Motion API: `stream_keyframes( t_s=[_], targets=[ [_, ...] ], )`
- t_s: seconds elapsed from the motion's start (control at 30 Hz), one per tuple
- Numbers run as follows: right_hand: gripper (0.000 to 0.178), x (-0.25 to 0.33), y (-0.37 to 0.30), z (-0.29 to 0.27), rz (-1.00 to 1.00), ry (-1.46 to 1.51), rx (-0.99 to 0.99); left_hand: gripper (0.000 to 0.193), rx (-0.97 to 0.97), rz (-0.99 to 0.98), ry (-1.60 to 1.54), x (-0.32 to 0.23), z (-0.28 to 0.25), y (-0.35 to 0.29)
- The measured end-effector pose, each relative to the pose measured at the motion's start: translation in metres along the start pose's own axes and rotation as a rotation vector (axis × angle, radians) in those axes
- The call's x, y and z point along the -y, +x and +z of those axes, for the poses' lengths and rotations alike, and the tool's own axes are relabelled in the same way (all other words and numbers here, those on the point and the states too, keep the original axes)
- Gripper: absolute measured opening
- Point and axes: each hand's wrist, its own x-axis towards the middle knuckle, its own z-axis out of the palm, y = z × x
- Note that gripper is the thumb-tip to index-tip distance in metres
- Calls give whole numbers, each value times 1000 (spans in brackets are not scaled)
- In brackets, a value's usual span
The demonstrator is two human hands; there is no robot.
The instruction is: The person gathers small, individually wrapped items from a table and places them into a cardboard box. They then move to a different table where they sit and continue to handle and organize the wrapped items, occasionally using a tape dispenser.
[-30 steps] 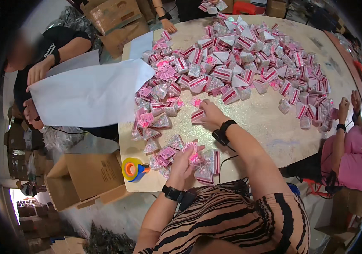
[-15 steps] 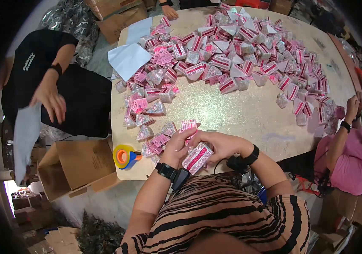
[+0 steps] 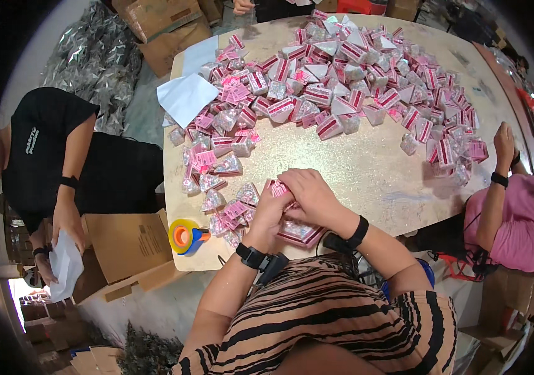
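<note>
Both my hands meet at the table's near edge. My left hand [image 3: 269,215] is closed around a small pink printed label [image 3: 278,188], which shows above its thumb. Across it reaches my right hand [image 3: 312,199], its fingers bent down over the same label and the left fingertips. Just below my hands sits a wedge-shaped clear packet [image 3: 299,232] with silvery glitter and a dark pink band; how it is supported is hidden. Close to my left hand lie similar wedge packets [image 3: 212,200] and loose pink labels [image 3: 236,209].
A large heap of wedge packets [image 3: 342,81] arcs across the pale table [image 3: 317,153]. A tape roll in a dispenser [image 3: 186,236] stands at the left corner, beside an open carton [image 3: 123,247]. White sheets [image 3: 186,100] lie at left. Co-workers stand left, right and far.
My right hand has shifted up and left onto the label, and the packet has tilted and lies lower under my hands. The left co-worker has lowered a white sheet toward the carton.
</note>
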Motion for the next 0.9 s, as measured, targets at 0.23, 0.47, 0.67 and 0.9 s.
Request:
stream_keyframes(
  t_s=[0.23,0.47,0.67,0.9],
  targets=[
    [69,-2,-1,1,-48,2,-1,25,78,-38,-34,10,-4,-3],
    [66,-10,2,5,-74,71,-37,36,165,-113,28,-7,-4,-9],
    [61,-122,49,50,774,997,-105,27,-7,-11,49,24,-27,-6],
    [43,-238,92,141,981,202,-608,18,-56,21,87,15,-22,-20]
  ],
)
